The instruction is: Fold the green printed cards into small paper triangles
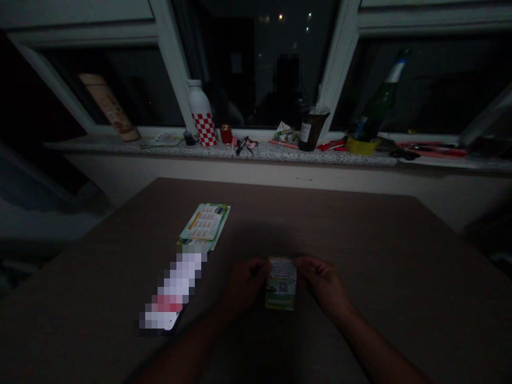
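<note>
A small green and white printed leaflet [281,284], folded narrow, lies on the brown table [380,256] between my hands. My left hand [243,285] pinches its upper left edge with curled fingers. My right hand [325,284] grips its upper right corner the same way. Both forearms rest low over the table's near side. The room is dark and finger detail is faint.
A stack of green-edged leaflets [205,224] lies to the left, with a blurred-out strip [173,292] below it. The windowsill [264,152] holds a red-checked white bottle [202,114], a dark cup [312,128], a green bottle [378,104], yellow tape and small tools.
</note>
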{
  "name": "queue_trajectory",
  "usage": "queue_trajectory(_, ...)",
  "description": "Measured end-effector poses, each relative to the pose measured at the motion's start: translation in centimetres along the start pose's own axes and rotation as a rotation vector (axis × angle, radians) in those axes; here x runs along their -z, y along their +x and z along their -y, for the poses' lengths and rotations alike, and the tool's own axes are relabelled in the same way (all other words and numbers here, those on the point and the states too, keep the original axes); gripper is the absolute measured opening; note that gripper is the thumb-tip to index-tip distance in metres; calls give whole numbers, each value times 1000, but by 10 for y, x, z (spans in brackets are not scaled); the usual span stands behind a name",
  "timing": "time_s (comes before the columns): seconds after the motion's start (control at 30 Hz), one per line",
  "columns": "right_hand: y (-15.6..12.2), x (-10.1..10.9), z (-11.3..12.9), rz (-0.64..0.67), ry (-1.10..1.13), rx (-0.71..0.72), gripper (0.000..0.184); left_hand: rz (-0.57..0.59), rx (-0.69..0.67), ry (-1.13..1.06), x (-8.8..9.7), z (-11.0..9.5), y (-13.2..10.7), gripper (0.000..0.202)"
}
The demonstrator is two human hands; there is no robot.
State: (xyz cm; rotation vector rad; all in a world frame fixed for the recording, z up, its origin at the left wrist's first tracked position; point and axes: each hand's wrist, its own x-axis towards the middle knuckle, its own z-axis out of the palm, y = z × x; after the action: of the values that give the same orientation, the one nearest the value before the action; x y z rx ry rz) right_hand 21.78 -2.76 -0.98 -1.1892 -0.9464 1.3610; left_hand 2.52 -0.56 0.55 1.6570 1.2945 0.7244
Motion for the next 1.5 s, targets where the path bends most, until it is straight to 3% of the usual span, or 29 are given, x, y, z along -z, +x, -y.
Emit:
queue_trajectory(0.1,0,6,1,-48,-81,58,30,-26,-23,141,1,-1,2,37)
queue_trajectory(0.17,1,10,0,-89,-261,187,25,-28,-35,207,1,-1,4,35)
queue_trajectory(0.3,6,15,0,55,-729,488,13,-50,-78,393,1,-1,10,26)
queue_trajectory(0.43,10,14,-2,120,-935,594,12,-42,-123,526,0,0,15,23)
queue_trajectory(0.77,16,13,-4,124,-1091,616,16,-26,-183,671,-2,2,15,24)
queue_trajectory(1.13,19,14,-3,142,-1112,621,15,-31,-194,700,-3,5,15,23)
queue_trajectory(1.5,12,23,1,237,-1155,580,22,-30,-189,703,-4,4,16,24)
